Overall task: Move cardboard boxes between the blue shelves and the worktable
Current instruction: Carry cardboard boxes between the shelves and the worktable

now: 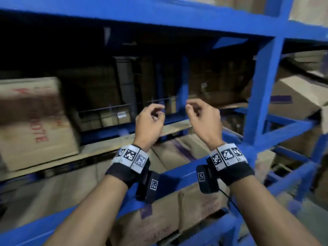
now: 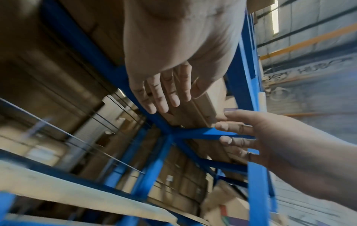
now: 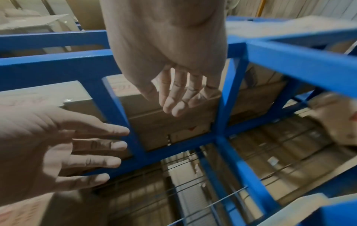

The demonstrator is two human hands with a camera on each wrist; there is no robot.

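Observation:
Both my hands are raised side by side in front of the blue shelves, and neither holds anything. The fingers of my left hand are loosely curled; the left wrist view shows them relaxed and empty. My right hand is just to its right, a small gap away, with relaxed fingers. A cardboard box with red print stands on the shelf board to the left of my hands. More cardboard boxes lie on the level below my wrists.
A pale wooden shelf board runs under my hands. A blue upright and diagonal brace stand at the right, with tilted boxes beyond them. A wire grid and dark stacked boxes close the back of the shelf.

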